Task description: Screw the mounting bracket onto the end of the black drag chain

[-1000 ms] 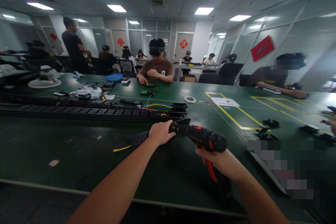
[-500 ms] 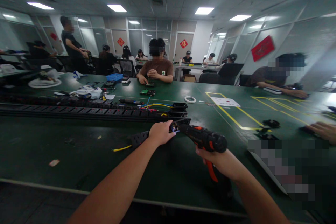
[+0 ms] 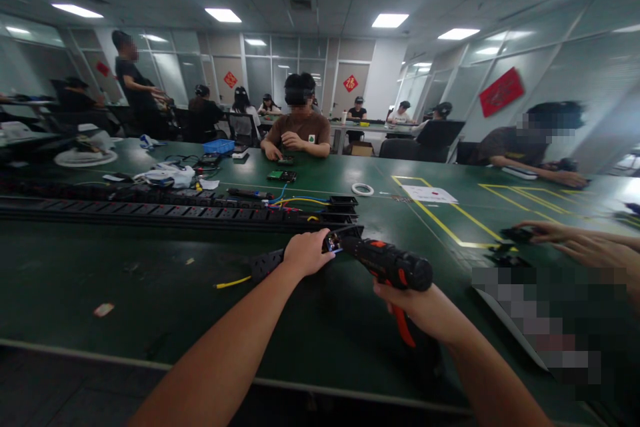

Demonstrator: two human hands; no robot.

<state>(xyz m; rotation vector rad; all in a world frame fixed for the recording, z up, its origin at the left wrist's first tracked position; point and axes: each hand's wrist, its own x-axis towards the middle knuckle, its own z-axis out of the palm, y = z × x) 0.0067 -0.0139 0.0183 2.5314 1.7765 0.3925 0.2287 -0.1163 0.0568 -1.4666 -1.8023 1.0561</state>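
Note:
My left hand [image 3: 307, 255] is wrapped round a black power strip [image 3: 265, 265] above the front of the green table. A yellow wire [image 3: 233, 283] sticks out of the strip's left end. Beyond my thumb, its right end shows small metal parts inside. In my right hand [image 3: 413, 307] is a black and orange cordless screwdriver [image 3: 390, 260], gripped by its handle. The tool points left, and its nose is at the strip's right end. The tip and the exact contact point are hidden. My fingers cover the middle of the strip.
Long black socket strips [image 3: 165, 213] lie across the table behind my left hand, with loose coloured wires [image 3: 300, 200] at their right end. A roll of white tape [image 3: 362, 189] lies farther back. At right, a co-worker's hands [image 3: 580, 243] reach to small black parts [image 3: 507, 253].
At right, the co-worker's hands have come farther into view and reached the small black parts. My hands, the power strip and the screwdriver have barely moved.

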